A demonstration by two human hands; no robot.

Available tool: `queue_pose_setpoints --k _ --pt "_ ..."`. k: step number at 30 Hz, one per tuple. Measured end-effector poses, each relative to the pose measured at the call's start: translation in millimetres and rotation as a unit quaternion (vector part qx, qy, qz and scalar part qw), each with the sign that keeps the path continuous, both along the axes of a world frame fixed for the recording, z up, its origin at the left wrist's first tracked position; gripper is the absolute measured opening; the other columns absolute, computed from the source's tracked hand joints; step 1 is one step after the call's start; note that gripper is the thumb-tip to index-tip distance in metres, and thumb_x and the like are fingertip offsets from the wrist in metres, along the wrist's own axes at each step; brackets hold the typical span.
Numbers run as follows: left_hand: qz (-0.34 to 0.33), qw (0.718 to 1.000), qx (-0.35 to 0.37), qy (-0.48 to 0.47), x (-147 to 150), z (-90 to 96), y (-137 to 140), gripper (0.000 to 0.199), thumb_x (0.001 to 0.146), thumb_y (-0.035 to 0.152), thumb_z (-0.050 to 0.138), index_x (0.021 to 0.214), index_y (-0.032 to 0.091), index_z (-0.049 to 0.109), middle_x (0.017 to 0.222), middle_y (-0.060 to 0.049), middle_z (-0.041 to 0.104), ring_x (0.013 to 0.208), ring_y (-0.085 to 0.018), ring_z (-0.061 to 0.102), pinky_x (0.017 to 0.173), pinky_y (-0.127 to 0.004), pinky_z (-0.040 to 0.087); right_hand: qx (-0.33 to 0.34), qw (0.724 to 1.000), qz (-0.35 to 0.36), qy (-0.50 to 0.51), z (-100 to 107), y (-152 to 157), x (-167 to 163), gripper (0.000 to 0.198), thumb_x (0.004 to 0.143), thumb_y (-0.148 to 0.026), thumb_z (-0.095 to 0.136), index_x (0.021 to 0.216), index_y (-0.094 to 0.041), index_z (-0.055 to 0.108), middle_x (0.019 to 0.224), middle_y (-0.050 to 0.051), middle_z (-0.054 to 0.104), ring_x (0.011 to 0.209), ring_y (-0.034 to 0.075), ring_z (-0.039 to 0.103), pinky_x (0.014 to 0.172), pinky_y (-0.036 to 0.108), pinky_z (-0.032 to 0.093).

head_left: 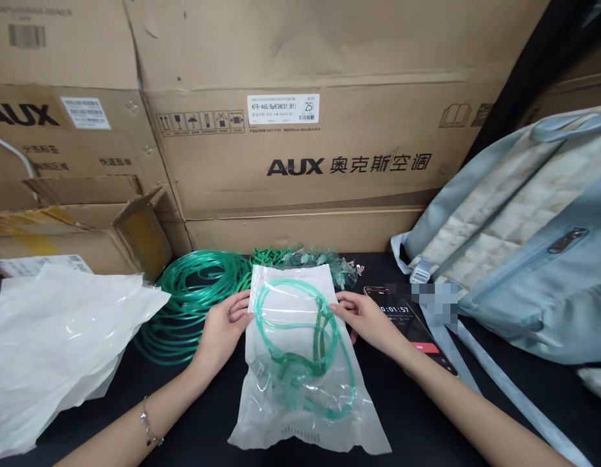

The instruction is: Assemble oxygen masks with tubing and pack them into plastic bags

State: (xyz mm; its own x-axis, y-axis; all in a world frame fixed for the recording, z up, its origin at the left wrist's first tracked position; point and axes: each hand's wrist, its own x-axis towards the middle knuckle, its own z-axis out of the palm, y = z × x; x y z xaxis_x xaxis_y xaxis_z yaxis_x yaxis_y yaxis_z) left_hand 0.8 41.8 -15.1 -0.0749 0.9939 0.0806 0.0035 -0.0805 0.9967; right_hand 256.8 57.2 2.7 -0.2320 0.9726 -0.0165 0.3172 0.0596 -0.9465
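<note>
Two inward-angled hands (225,327) (371,321) seemingly pinch the pouch (291,306) by opposite edges

Between our left fingers (241,303) and right fingers (346,314) we have the flat white-and-clear pouch (283,347), a green plastic mask (294,377) inside. Behind it, on the black surface (198,431), sits a heap of clear-and-green plastic pieces (342,268), probably masks. To our left lie coiled green plastic tubing (181,282), then flat white bags (61,350); to our right, the black rectangular phone (402,321), then the light-blue fabric backpack (529,272). Brown cardboard boxes (300,188) stand behind.
</note>
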Motion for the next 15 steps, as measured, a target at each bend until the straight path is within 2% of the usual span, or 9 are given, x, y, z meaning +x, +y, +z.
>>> queue_pose_setpoints --k 5,8,15 --pt "-0.01 0.999 0.035 0.039 1 -3.5 -1 0.045 0.063 0.02 0.063 0.106 0.011 0.053 0.097 -0.01 0.066 0.091 -0.022 0.063 0.08 -0.033 0.049 0.009 1.0 0.014 -0.004 -9 0 -1 0.027 0.073 -0.044 0.053 0.078 -0.018 0.051 0.051 -0.007 0.042 0.043 0.008 0.046 0.034 0.019 0.043" --pt "-0.011 0.998 0.044 0.042 2 -0.9 -3 0.044 0.066 0.018 0.062 0.109 0.012 0.05 0.1 -0.011 0.065 0.093 -0.021 0.062 0.084 -0.033 0.048 -0.003 1.0 0.015 0.004 -9 0 -2 0.025 0.075 -0.043 0.052 0.08 -0.018 0.05 0.052 -0.006 0.047 0.044 0.008 0.047 0.035 0.018 0.041" --pt "0.008 0.999 -0.031 -0.037 4 9.0 -6 0.051 0.057 0.022 0.071 0.102 0.013 0.049 0.098 -0.011 0.065 0.08 -0.02 0.064 0.061 -0.026 0.052 -0.043 0.997 0.002 0.068 -1 -4 -4 0.028 0.071 -0.043 0.058 0.083 -0.018 0.052 0.058 -0.004 0.056 0.046 0.009 0.051 0.036 0.017 0.038"
